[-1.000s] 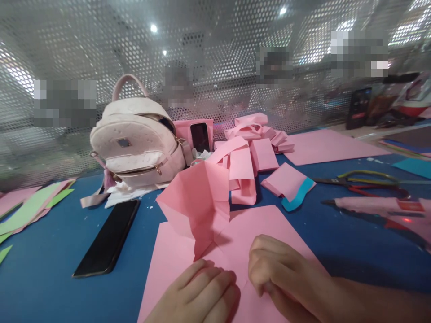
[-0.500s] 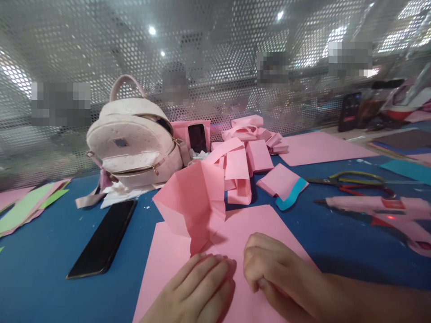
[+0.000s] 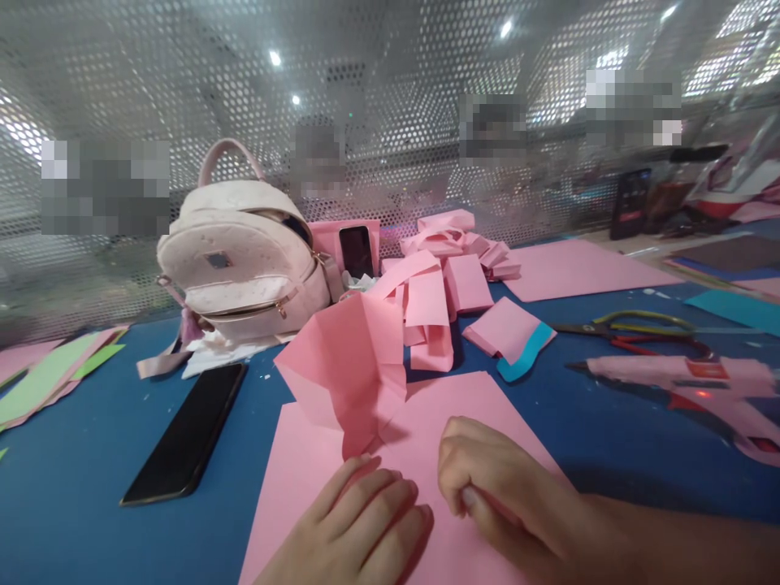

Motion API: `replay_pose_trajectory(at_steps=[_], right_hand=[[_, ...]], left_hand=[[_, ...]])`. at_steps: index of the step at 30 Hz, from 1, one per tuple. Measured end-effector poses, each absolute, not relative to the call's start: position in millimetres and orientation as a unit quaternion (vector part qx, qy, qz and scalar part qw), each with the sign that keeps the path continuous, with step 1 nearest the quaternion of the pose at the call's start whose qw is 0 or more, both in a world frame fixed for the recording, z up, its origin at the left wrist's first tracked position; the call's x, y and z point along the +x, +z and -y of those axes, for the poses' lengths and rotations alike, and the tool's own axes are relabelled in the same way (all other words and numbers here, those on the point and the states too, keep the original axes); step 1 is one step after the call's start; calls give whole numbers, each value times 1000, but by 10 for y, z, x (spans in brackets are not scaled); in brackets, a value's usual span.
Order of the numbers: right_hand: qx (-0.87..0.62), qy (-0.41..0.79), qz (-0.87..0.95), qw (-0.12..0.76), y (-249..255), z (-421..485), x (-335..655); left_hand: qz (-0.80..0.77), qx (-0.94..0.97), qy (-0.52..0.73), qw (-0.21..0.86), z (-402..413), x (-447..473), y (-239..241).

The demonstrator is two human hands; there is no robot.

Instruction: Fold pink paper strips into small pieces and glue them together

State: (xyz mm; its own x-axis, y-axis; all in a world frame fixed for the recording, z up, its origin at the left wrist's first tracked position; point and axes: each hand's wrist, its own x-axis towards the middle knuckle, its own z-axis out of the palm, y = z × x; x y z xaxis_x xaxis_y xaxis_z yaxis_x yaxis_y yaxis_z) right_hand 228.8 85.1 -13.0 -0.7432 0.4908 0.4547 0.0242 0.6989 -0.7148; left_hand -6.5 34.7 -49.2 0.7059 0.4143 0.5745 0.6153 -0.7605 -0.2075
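My left hand (image 3: 359, 524) lies on a large pink paper sheet (image 3: 292, 479), fingers stretched out close together, holding nothing. Its fingertips rest just below the base of a folded pink paper piece (image 3: 347, 349), which stands up with open, creased walls. To its right, my right hand (image 3: 496, 479) rests over the same sheet in a loose fist. The thumb is tucked against the curled fingers, and I see nothing held in them. The two hands are a little apart.
Behind are a heap of folded pink papers (image 3: 430, 280) and a white backpack (image 3: 237, 252). A black phone (image 3: 186, 435) lies left. At right are scissors (image 3: 634, 327), a pink glue gun (image 3: 682, 375) with a red light, and a pink-and-blue paper piece (image 3: 509, 331). Perforated metal (image 3: 390, 89) rises behind.
My left fingers have spread slightly and curved a bit more. My right hand stays almost in place, its fist shifted slightly. The paper has not visibly moved apart from a small camera shift.
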Motion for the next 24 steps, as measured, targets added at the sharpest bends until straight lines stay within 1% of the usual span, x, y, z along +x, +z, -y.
replay_pose_trajectory(at_steps=[5, 11, 15, 24], right_hand=[[-161, 369, 856, 323, -121, -865, 2284], [-164, 371, 859, 313, -137, -874, 2288], [-161, 379, 857, 310, -168, -883, 2293], [-162, 382, 855, 312, -186, -890, 2293]], left_hand=[[286, -901, -268, 187, -330, -75, -450], [278, -880, -312, 224, -309, -65, -420], [287, -878, -310, 226, -282, -66, -418], [249, -910, -191, 272, -363, -272, -375]])
